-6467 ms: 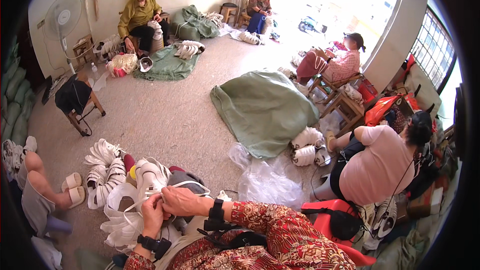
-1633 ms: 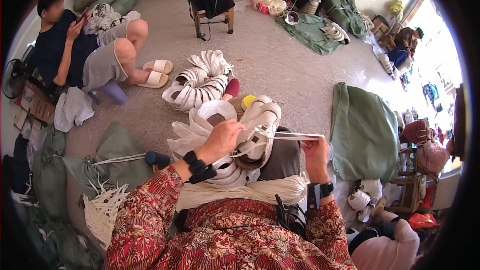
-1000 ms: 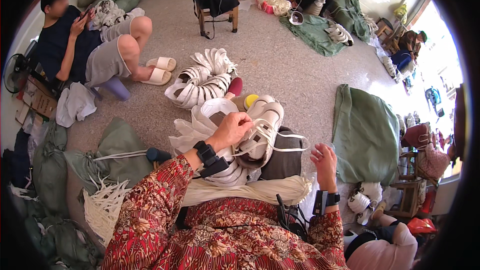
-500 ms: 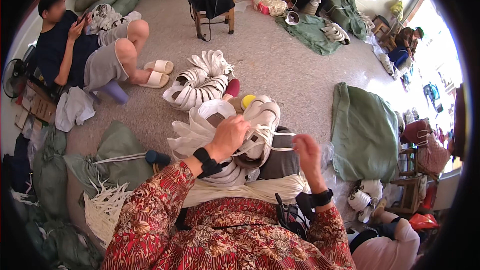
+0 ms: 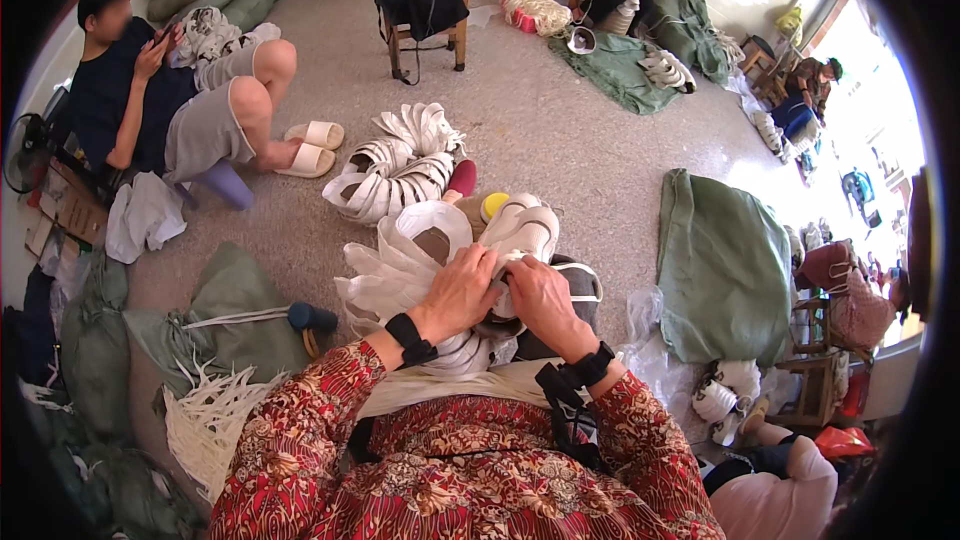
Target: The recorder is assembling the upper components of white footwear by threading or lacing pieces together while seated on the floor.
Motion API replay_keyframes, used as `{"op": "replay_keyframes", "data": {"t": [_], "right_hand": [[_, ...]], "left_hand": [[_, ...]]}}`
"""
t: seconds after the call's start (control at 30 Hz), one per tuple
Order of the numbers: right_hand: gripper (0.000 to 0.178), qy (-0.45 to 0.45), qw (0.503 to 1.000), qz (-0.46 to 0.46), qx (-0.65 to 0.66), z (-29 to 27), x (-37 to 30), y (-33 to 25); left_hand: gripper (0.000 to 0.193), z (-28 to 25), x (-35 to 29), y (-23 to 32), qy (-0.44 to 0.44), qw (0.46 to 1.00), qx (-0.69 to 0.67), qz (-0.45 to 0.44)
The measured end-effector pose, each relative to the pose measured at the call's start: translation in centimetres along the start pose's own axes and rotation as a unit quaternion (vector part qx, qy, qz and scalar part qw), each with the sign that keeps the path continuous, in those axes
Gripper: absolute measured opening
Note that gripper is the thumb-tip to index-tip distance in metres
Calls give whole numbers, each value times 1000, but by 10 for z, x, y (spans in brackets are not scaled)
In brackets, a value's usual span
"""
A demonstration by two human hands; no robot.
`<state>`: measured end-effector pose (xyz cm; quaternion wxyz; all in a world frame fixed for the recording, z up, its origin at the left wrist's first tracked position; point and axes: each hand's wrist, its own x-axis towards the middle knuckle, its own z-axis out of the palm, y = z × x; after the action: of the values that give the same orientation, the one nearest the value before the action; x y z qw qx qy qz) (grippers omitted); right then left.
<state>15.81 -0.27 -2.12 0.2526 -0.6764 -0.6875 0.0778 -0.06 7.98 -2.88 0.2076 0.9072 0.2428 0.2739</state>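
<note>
A white shoe upper (image 5: 528, 227) sits in front of the person's lap, its near part covered by both hands. The left hand (image 5: 462, 290) and right hand (image 5: 548, 302) meet over its lacing, fingers curled inward; what the fingertips pinch is hidden, so I cannot tell whether either grips the lace (image 5: 600, 285), which loops out to the right. Just left, more white uppers (image 5: 375, 285) fan out, partly behind the left hand. Pale strands (image 5: 470, 387) cross the lap beneath the forearms. At near right, a pink-clad person (image 5: 775, 495) is cut off by the dark rim.
</note>
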Motion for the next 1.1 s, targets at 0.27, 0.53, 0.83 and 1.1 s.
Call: {"op": "replay_keyframes", "data": {"t": [0.27, 0.53, 0.83, 1.1], "right_hand": [[13, 32, 999, 35, -7, 15, 10, -4], [12, 71, 997, 42, 5, 21, 10, -8], [16, -84, 988, 121, 37, -66, -64, 28], [20, -70, 945, 317, -49, -109, -277, 153]], "left_hand": [[25, 10, -2, -16, -9, 999, -37, -25], [14, 8, 5, -19, 15, 993, -104, -56], [11, 7, 1, -21, 12, 988, -122, -93], [17, -2, 10, -10, -37, 991, -87, -93]]}}
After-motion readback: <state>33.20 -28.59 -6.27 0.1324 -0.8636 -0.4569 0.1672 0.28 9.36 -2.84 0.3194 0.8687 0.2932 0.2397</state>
